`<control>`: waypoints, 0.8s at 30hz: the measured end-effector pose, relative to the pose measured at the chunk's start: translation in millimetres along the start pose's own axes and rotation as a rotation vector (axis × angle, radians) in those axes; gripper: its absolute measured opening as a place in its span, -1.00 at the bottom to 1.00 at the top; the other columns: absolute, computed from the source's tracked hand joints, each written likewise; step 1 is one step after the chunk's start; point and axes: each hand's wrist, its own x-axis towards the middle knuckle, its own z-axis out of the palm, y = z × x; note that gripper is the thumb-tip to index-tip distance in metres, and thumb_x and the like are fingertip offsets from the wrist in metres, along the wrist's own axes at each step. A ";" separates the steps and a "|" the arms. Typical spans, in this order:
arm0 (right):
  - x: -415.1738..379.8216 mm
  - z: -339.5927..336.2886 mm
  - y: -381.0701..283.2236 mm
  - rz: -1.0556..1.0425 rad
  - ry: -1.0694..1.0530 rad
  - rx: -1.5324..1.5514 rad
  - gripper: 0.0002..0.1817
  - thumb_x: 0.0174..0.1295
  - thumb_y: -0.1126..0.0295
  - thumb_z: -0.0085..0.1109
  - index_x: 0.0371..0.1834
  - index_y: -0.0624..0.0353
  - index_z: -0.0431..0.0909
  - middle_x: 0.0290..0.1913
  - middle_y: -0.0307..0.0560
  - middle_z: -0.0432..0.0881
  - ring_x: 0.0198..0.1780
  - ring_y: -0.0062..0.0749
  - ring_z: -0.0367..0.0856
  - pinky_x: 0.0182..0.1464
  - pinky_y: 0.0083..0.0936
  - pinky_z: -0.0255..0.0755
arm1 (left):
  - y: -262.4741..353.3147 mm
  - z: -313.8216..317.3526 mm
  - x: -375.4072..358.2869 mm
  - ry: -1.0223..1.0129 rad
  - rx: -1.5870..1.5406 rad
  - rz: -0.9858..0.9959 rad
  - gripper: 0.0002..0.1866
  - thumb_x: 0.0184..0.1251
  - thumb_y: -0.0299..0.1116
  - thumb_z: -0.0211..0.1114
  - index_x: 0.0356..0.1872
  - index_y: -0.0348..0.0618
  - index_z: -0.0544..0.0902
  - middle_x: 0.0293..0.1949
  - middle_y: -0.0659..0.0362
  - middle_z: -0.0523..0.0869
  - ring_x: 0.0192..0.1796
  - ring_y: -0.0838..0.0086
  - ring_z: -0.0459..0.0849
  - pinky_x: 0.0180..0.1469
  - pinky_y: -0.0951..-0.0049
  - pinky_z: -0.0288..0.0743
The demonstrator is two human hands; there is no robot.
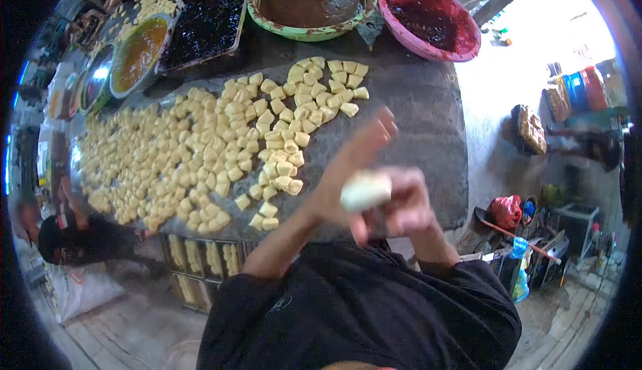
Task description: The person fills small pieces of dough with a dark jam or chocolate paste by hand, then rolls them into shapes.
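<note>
Appearing between the hands above the dark surface (431, 129), the dough piece (366, 191) is pale cream, rounded and blurred at its outline. The left hand (344, 172) has an open grip, fingers extended; the right hand (404, 203) curls its grip beside the piece, its hold unclear.

A pale, rounded dough piece (366, 192) shows between the blurred left hand (346, 162) and right hand (409, 204), above a dark, flat tabletop (418, 122). Cream-coloured, chunky dough lumps (180, 144) spread beside them, near a round pink plastic basin (435, 53)
</note>
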 end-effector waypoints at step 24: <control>392.4 -193.6 18.2 0.253 -0.413 -1.612 -0.69 0.33 0.23 0.27 -0.14 0.30 0.72 -0.31 -0.01 0.76 -0.33 -0.26 0.68 -0.24 -0.23 0.53 | 5.8 -69.4 -70.5 1.076 -0.114 -0.486 -0.68 0.56 -0.32 0.17 0.21 -0.24 0.47 -0.56 0.30 0.46 -0.54 0.65 0.45 -0.48 0.56 0.48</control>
